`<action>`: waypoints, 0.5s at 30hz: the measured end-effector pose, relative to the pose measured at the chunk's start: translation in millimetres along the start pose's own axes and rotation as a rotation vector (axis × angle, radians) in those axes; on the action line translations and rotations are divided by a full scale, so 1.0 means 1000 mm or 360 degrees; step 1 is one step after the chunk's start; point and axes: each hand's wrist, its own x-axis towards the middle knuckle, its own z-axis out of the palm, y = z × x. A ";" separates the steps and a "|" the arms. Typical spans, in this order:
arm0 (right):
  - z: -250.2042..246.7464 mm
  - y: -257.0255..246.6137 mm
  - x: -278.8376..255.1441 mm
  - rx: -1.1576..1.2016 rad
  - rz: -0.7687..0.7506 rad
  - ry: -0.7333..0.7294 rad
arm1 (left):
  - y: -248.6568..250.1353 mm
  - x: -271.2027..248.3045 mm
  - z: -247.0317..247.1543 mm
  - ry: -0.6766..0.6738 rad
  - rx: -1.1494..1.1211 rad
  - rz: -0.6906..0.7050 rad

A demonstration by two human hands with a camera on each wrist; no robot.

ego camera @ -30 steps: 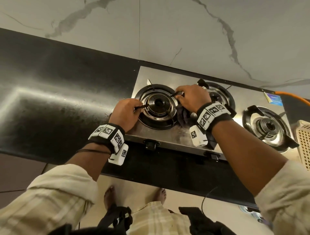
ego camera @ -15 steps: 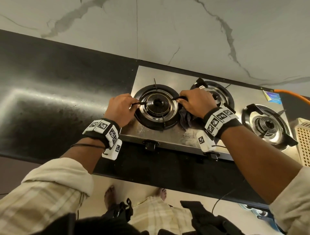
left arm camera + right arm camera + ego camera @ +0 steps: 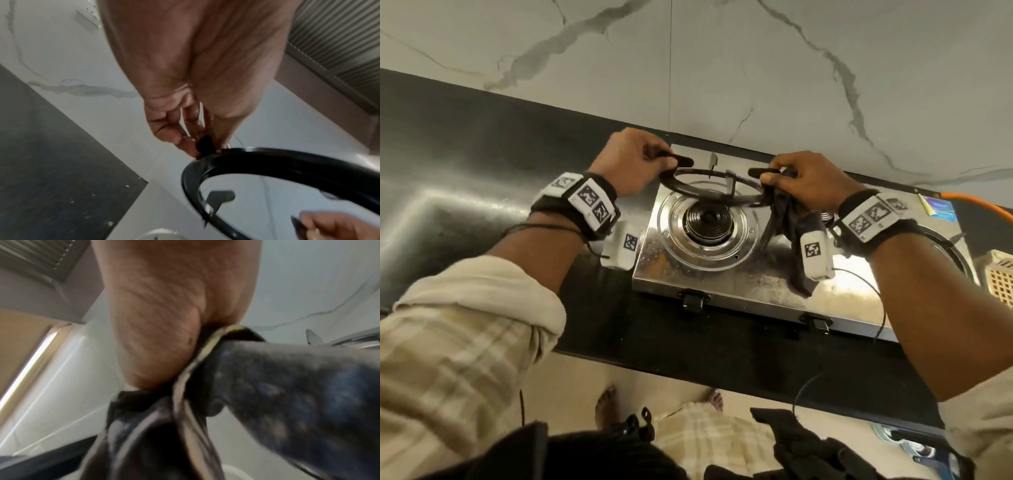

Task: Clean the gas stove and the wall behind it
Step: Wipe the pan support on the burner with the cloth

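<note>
A steel gas stove (image 3: 726, 281) sits on the black counter against the marbled wall (image 3: 722, 68). Its left burner (image 3: 708, 219) lies bare. The black ring-shaped pan support (image 3: 709, 190) hangs lifted above that burner, held by both hands. My left hand (image 3: 635, 164) pinches a prong on its left side; the ring (image 3: 277, 164) shows below the fingers (image 3: 174, 134) in the left wrist view. My right hand (image 3: 804, 178) grips the right prong together with a dark cloth (image 3: 789, 240), which hangs down over the stove and fills the right wrist view (image 3: 267, 402).
The black counter (image 3: 465, 178) stretches left of the stove. An orange gas hose (image 3: 979, 202) runs off at the right, above a cream basket (image 3: 1000, 277). Black knobs (image 3: 693, 299) line the stove front. My bare feet show on the floor (image 3: 585, 377) below.
Both hands have lifted the black pan support off the left burner and raised it toward the wall. The cloth has come up with the right hand.
</note>
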 end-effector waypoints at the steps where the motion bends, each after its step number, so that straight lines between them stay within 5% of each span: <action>1: -0.006 -0.001 0.000 0.0031 0.0026 -0.0061 | 0.005 0.003 -0.004 -0.0026 -0.0029 -0.0041; 7: -0.021 -0.003 0.000 0.0138 0.0128 -0.0337 | 0.020 0.010 -0.017 -0.0122 -0.0326 -0.0297; 15: -0.014 -0.003 -0.001 0.0117 0.0126 -0.0305 | 0.018 0.002 -0.012 -0.0144 -0.0399 -0.0363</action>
